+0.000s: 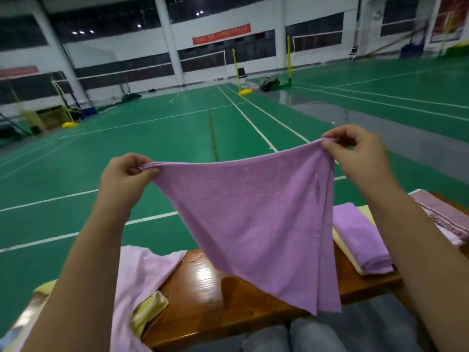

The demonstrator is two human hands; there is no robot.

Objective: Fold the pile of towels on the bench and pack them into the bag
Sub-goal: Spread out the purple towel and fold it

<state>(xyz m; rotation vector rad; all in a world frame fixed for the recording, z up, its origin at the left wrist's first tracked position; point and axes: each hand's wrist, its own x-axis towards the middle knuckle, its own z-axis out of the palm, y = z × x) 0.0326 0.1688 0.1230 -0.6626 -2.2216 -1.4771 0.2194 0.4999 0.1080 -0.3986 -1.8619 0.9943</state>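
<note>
Hands [124,171] [355,148], two, on one purple towel [253,219]

a glossy brown wooden bench [210,298] runs across the foreground. on its left lies a loose pale pink towel [137,280] over a crumpled yellow cloth [149,309]. on its right sits a folded purple towel [357,240] atop a folded yellow one [347,255], with a pink patterned towel [441,214] beyond.
</note>
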